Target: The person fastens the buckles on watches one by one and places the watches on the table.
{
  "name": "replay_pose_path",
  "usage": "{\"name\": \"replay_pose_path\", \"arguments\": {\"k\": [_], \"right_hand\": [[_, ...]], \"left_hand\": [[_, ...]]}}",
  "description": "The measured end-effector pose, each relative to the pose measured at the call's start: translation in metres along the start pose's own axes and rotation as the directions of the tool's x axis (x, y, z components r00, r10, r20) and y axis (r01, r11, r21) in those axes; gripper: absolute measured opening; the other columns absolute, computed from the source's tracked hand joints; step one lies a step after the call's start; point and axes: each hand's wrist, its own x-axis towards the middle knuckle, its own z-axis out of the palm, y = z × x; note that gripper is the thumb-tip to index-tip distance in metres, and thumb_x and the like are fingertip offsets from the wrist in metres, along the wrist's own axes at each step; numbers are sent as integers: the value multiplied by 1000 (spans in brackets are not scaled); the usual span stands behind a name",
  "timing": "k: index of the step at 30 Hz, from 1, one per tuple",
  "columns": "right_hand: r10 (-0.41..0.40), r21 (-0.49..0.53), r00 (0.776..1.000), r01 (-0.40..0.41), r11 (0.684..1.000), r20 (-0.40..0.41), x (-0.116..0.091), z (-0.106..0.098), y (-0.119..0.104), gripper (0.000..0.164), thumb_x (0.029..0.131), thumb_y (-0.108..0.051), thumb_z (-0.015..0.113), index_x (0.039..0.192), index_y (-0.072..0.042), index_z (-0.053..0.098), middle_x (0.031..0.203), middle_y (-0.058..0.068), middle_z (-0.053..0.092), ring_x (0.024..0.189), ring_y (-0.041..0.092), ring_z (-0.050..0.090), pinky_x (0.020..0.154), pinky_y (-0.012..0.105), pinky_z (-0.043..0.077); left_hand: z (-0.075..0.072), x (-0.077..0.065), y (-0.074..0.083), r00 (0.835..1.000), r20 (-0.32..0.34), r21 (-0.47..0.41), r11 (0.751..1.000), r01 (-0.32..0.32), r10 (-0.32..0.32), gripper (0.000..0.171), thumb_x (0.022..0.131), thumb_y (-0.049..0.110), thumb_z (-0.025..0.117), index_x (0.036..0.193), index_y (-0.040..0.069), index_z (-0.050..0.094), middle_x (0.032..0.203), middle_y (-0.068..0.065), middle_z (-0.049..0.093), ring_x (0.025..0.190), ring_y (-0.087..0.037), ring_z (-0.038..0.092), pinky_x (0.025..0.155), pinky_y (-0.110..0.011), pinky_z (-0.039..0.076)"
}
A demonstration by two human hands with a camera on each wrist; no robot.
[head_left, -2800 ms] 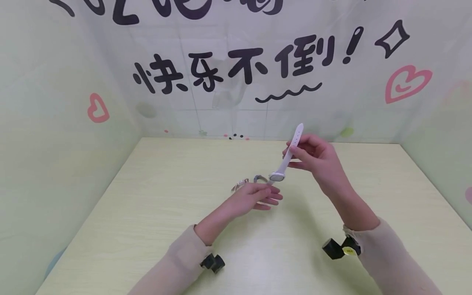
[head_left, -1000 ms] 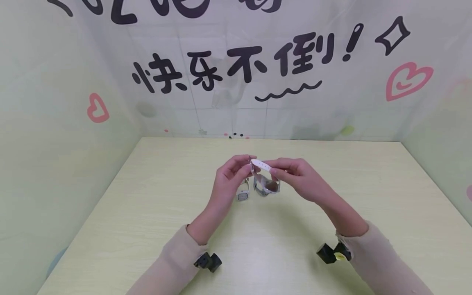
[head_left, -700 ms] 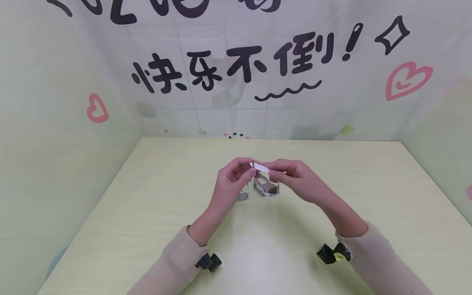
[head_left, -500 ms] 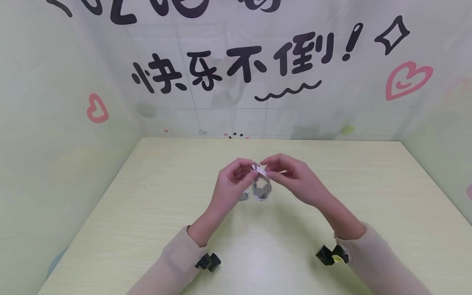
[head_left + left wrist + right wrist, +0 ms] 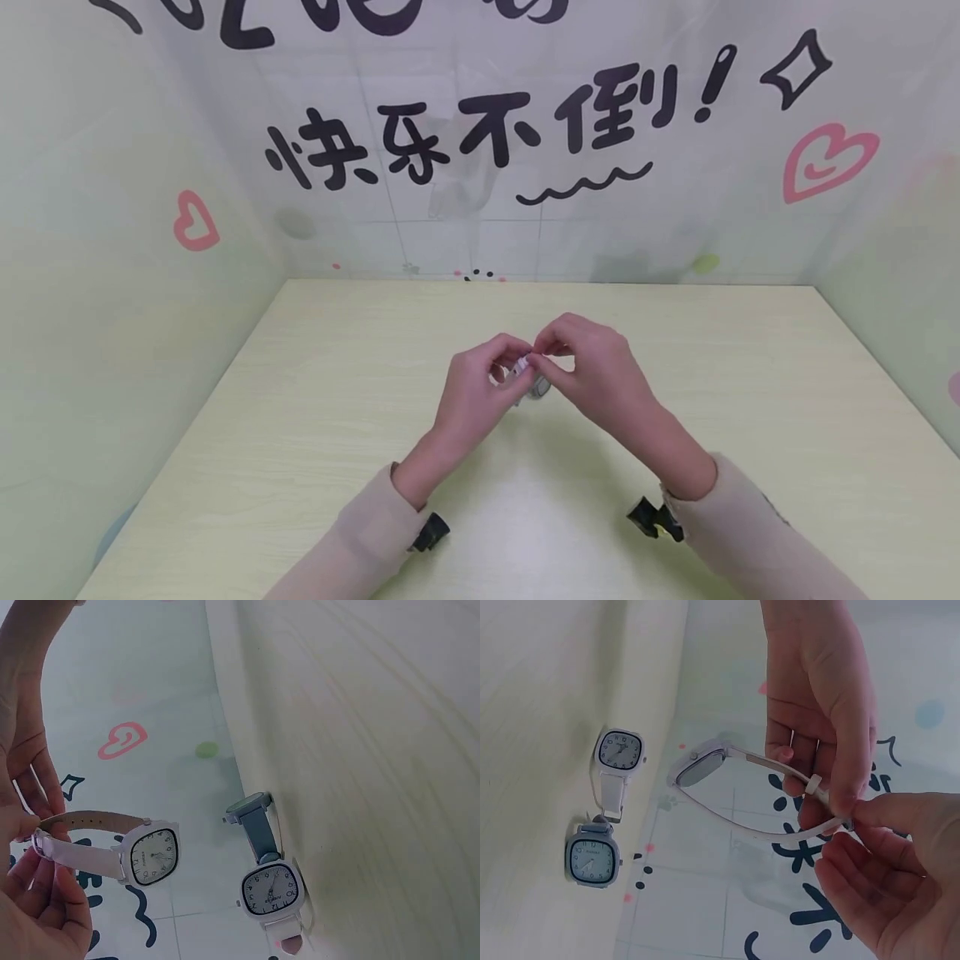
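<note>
A white wristwatch (image 5: 154, 855) hangs between both hands, its strap bent round into a loop and its dial down, raised above the tabletop. My left hand (image 5: 476, 387) pinches the strap near the buckle between thumb and fingers. Thumb and index finger of my right hand (image 5: 600, 367) pinch the strap at the buckle end, fingertips meeting those of the left hand. A white keeper loop (image 5: 813, 784) shows on the strap in the right wrist view. From the head, the fingers hide most of the watch.
Behind the hands, another white watch (image 5: 620, 750) and a grey-blue watch (image 5: 594, 861) lie close together on the pale wooden table (image 5: 337, 400). A printed cloth backdrop (image 5: 360, 242) stands at the table's back edge, with cloth walls on both sides.
Earlier the right hand alone held the watch up by its strap, left hand open. Since then the left hand has taken hold, the strap has been looped, and both hands have drawn together.
</note>
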Motion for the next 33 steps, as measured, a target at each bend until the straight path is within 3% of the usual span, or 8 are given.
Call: {"name": "replay_pose_path", "arguments": {"k": [5, 10, 18, 24, 28, 31, 33], "right_hand": [[-14, -43, 999, 13, 999, -37, 1, 3, 0, 9, 84, -6, 77, 89, -7, 69, 89, 4, 68, 85, 20, 73, 78, 34, 61], [35, 72, 998, -30, 997, -60, 1, 2, 2, 9, 85, -2, 74, 90, -6, 67, 88, 5, 68, 86, 20, 70, 82, 33, 62], [112, 250, 988, -83, 965, -104, 0, -4, 0, 8, 88, -2, 71, 93, -5, 66, 89, 5, 69, 85, 16, 69, 77, 38, 63], [89, 203, 995, -76, 976, -53, -3, 3, 5, 17, 88, -3, 71, 103, -5, 64, 90, 4, 71, 82, 15, 71, 72, 30, 62], [112, 233, 994, -109, 966, -1, -5, 7, 10, 6, 89, -6, 71, 94, -6, 66, 87, 4, 74, 79, 15, 73, 69, 26, 61], [158, 297, 987, -154, 942, 10, -5, 10, 14, 3, 92, -7, 69, 91, -6, 66, 86, 5, 75, 79, 17, 74, 69, 24, 61], [182, 334, 983, -177, 926, 16, -5, 10, 15, 4, 93, -8, 68, 92, -6, 65, 87, 5, 75, 78, 17, 74, 70, 23, 60]], "left_hand": [[1, 0, 2, 999, -17, 112, 993, -27, 29, 13, 89, 12, 72, 102, 10, 72, 84, 0, 73, 73, -9, 62, 62, -18, 51], [1, 0, 2, 1000, 5, 209, 977, -30, 30, 14, 90, 14, 71, 104, 12, 74, 85, 3, 73, 73, -7, 62, 63, -17, 52], [-3, 0, 1, 996, 66, 268, 963, 40, -59, 12, 90, 14, 72, 101, 13, 74, 84, 3, 72, 71, -5, 61, 60, -16, 50], [-6, 0, 2, 995, 81, 340, 940, 20, -50, 15, 89, 14, 72, 103, 12, 73, 89, 1, 73, 77, -9, 66, 67, -19, 55], [-6, 1, 2, 991, 120, 254, 967, 28, -60, 17, 91, 14, 71, 107, 9, 72, 92, -1, 73, 82, -11, 67, 74, -23, 58], [-7, 2, 1, 978, 170, 79, 991, 110, -122, 19, 93, 11, 68, 111, 7, 69, 94, -3, 72, 85, -13, 67, 80, -29, 59], [-7, 3, 0, 965, 197, -29, 983, 181, -172, 20, 94, 9, 66, 113, 6, 66, 96, -5, 71, 86, -14, 66, 83, -32, 58]]}}
